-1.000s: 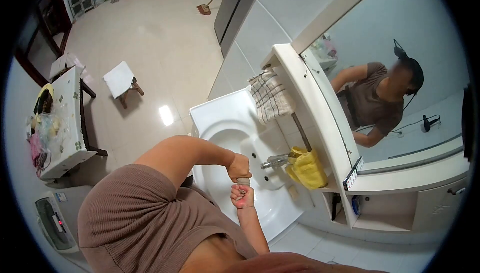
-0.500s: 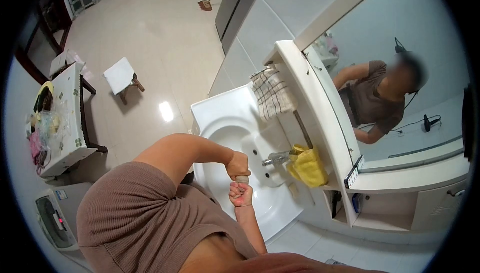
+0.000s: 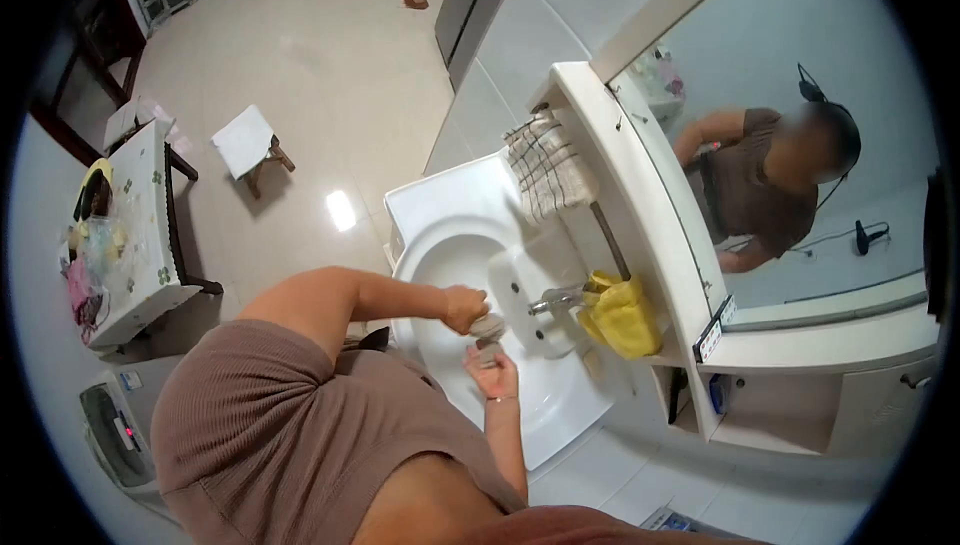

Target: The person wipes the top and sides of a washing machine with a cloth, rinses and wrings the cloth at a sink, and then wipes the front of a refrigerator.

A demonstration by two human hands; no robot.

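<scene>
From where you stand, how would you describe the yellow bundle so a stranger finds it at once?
Find the white washbasin below the wall mirror. Behind its metal tap, a yellow bundle lies bunched against the white ledge. It is plain bright yellow, unlike the checked towel hanging farther along.

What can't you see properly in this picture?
Head view:
- Grey cloth: mostly covered by the left hand and right hand gripping it.
- Tap: its back is hidden behind the yellow cloth.
- Clutter on the side table: too small and warped near the edge.
- Washing machine: cut off by the dark lens rim.
- Shelf items: tiny, in shadow.
</scene>
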